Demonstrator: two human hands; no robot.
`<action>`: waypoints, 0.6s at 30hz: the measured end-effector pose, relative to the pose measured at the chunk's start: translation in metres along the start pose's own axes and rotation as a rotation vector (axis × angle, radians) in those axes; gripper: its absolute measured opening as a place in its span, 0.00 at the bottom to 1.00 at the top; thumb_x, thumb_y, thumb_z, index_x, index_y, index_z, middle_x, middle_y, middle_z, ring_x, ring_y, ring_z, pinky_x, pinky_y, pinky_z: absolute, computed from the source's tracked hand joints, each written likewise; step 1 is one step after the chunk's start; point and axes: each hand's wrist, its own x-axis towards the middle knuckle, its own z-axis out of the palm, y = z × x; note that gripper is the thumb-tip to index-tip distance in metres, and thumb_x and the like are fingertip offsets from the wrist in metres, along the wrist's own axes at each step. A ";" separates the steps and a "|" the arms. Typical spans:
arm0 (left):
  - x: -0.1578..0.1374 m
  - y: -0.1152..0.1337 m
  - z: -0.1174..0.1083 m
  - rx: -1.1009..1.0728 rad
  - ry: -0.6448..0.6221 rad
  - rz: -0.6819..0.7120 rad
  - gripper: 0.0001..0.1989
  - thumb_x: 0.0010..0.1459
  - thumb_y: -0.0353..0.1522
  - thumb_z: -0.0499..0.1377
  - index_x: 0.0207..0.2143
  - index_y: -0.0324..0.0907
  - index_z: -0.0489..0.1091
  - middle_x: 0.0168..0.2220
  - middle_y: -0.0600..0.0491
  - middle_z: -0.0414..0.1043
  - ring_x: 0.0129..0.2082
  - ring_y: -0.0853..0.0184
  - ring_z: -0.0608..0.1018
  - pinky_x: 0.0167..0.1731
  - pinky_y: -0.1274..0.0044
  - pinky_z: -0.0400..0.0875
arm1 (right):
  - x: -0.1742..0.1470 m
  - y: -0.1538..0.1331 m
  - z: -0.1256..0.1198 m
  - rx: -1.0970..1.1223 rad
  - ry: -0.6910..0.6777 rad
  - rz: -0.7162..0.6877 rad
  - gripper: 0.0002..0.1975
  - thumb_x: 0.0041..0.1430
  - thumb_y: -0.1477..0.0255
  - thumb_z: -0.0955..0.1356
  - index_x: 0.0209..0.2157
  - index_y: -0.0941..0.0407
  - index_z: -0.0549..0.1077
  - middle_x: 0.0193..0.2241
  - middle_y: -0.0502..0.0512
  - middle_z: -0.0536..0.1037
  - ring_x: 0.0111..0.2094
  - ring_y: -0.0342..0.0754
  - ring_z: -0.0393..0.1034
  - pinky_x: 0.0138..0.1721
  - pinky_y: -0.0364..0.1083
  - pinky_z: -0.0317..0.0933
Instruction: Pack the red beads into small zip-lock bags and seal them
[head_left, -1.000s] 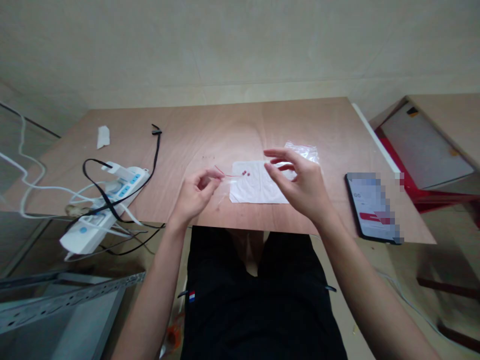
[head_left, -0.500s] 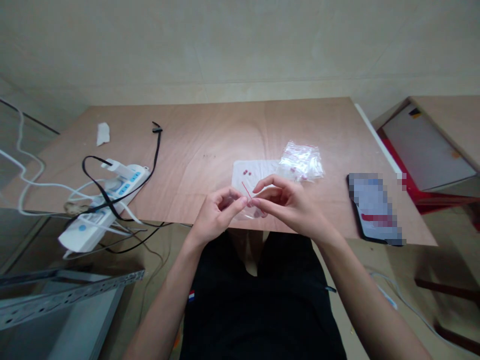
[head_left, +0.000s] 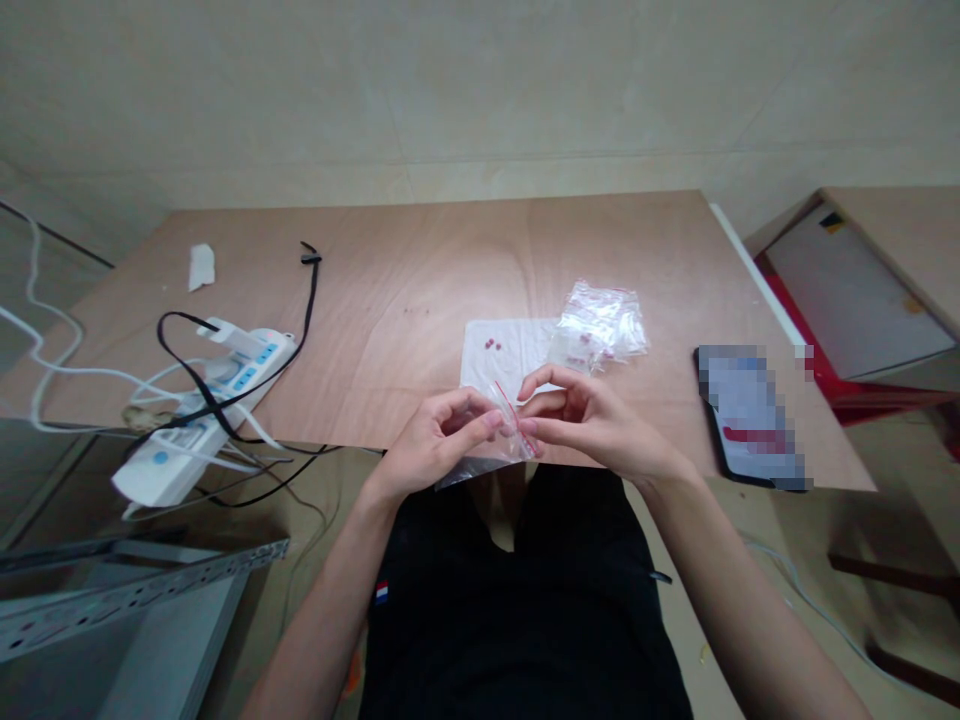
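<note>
Between both hands, at the table's front edge, is a small clear zip bag (head_left: 480,465) with a red line along its top. My left hand (head_left: 442,432) pinches the bag's left side between thumb and fingers. On the bag's other side, my right hand (head_left: 581,418) pinches near the red line, its fingers bent. Just beyond the hands lies a white sheet (head_left: 480,365) with a few small dark red pieces (head_left: 492,344) on it. A pile of clear zip bags (head_left: 600,318) overlaps the sheet's right side, and some reddish bits show in the pile.
A white power strip (head_left: 206,420) with tangled black and white cables lies at the table's left. At the right edge rests a phone (head_left: 750,420). A white scrap (head_left: 201,267) sits at the back left of the wooden table (head_left: 390,300).
Both hands have come slightly lower and nearer my body. The bag has turned, so more of its clear film and red line shows between the fingers.
</note>
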 end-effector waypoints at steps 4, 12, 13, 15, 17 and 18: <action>0.002 -0.002 0.000 0.021 0.010 -0.022 0.13 0.58 0.41 0.61 0.32 0.39 0.74 0.31 0.50 0.77 0.32 0.67 0.78 0.33 0.76 0.71 | 0.001 -0.001 -0.003 -0.022 0.006 0.011 0.12 0.55 0.68 0.73 0.36 0.56 0.68 0.21 0.45 0.77 0.24 0.39 0.71 0.29 0.41 0.66; 0.012 -0.004 0.002 0.134 0.112 0.018 0.15 0.56 0.44 0.62 0.30 0.40 0.72 0.28 0.53 0.75 0.24 0.72 0.72 0.24 0.78 0.64 | 0.005 0.002 -0.001 -0.052 0.131 0.004 0.18 0.49 0.68 0.76 0.39 0.56 0.69 0.23 0.48 0.79 0.25 0.41 0.73 0.31 0.42 0.67; 0.013 -0.005 0.001 0.156 0.122 0.025 0.16 0.56 0.44 0.62 0.30 0.40 0.72 0.27 0.54 0.74 0.23 0.72 0.71 0.24 0.79 0.63 | 0.005 0.001 -0.001 -0.075 0.158 -0.014 0.17 0.49 0.66 0.76 0.38 0.56 0.69 0.22 0.47 0.79 0.24 0.41 0.73 0.30 0.43 0.67; 0.016 -0.005 0.000 0.199 0.114 0.023 0.17 0.57 0.46 0.61 0.29 0.40 0.71 0.26 0.54 0.73 0.22 0.72 0.71 0.23 0.78 0.63 | 0.006 -0.001 0.000 -0.128 0.203 -0.066 0.17 0.49 0.65 0.76 0.35 0.56 0.68 0.20 0.46 0.77 0.23 0.41 0.72 0.28 0.42 0.66; 0.018 -0.004 -0.003 0.295 0.134 0.050 0.18 0.55 0.47 0.61 0.34 0.40 0.72 0.30 0.52 0.75 0.26 0.69 0.74 0.27 0.76 0.68 | 0.008 -0.003 0.000 -0.215 0.247 -0.126 0.15 0.49 0.66 0.75 0.32 0.56 0.68 0.19 0.46 0.75 0.22 0.41 0.71 0.26 0.42 0.65; 0.019 -0.004 -0.003 0.371 0.169 0.090 0.21 0.52 0.48 0.64 0.38 0.41 0.72 0.35 0.50 0.76 0.31 0.66 0.76 0.32 0.74 0.70 | 0.009 -0.004 -0.001 -0.271 0.272 -0.150 0.13 0.50 0.67 0.75 0.31 0.56 0.69 0.20 0.47 0.75 0.22 0.41 0.71 0.26 0.42 0.65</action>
